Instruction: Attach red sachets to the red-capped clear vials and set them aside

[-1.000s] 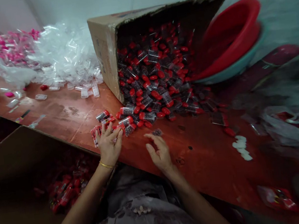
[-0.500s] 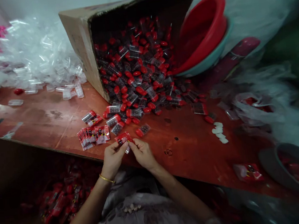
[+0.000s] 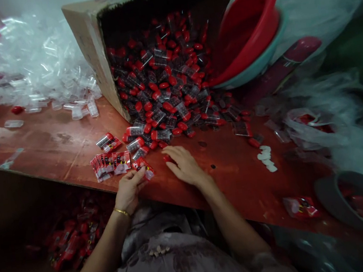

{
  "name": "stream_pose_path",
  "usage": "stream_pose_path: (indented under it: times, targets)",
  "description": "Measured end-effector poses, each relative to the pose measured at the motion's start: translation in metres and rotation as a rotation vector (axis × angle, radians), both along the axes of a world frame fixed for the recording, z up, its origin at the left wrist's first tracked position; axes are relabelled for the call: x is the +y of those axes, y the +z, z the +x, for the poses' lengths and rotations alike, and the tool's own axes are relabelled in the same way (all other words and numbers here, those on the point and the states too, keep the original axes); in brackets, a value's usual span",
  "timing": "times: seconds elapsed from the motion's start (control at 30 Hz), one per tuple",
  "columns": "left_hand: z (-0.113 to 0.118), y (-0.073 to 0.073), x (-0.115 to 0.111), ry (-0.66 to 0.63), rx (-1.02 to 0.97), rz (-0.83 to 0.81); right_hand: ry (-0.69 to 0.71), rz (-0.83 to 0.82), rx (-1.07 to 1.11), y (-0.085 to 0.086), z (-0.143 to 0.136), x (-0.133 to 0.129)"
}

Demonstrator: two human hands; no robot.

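My left hand [image 3: 130,188] pinches a small red packet [image 3: 144,167] at the table's front edge. Over a red-capped clear container, mostly hidden beneath its fingers, my right hand [image 3: 184,164] reaches with fingers spread; only a bit of red shows at the fingertips. Left of the packet lies a row of red packets [image 3: 121,161], with one more packet and a container [image 3: 104,140] just behind. Many red-capped containers [image 3: 166,95] with dark contents spill out of a cardboard box [image 3: 90,54] lying on its side.
Red and teal basins [image 3: 253,24] lean right of the box. Clear plastic pieces [image 3: 47,60] are heaped at the left. White discs [image 3: 266,159] and a grey bowl [image 3: 341,204] are at the right. An open carton [image 3: 23,183] stands below the table's left front edge.
My right hand has let go of the red packet and moved right and forward to the loose container. My left hand has shifted slightly left with the packet.
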State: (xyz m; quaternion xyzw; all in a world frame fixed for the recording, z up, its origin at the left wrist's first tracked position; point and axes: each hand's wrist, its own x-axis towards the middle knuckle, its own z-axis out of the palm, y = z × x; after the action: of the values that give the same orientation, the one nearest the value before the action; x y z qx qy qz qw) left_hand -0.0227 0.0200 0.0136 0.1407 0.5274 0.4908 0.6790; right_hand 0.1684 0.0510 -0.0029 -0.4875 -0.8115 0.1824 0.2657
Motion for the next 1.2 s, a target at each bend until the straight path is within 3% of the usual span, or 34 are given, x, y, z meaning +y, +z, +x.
stream_pose_path:
  times: [0.13, 0.3, 0.47, 0.67, 0.8, 1.0, 1.2]
  targets:
    - [0.002, 0.002, 0.003, -0.042, -0.065, -0.041, 0.021, 0.006, -0.283, -0.008, 0.035, 0.018]
    - [0.004, 0.0, 0.004, -0.069, -0.098, -0.085, -0.011, 0.101, -0.29, -0.026, 0.039, 0.008]
    - [0.005, 0.002, 0.003, -0.077, -0.117, -0.079, -0.14, 0.086, -0.012, -0.029, 0.028, -0.024]
    - [0.013, 0.003, -0.001, -0.122, -0.099, -0.066, -0.124, -0.09, 0.296, 0.001, 0.005, -0.063]
    - [0.018, 0.004, -0.005, -0.128, -0.073, -0.036, -0.084, -0.243, 0.375, 0.012, -0.006, -0.064]
    - [0.014, 0.006, -0.007, -0.131, -0.081, 0.006, -0.127, -0.452, 0.572, 0.008, -0.011, -0.058]
    - [0.017, 0.006, -0.009, -0.134, -0.049, 0.067, -0.14, -0.375, 0.579, 0.001, -0.015, -0.059]
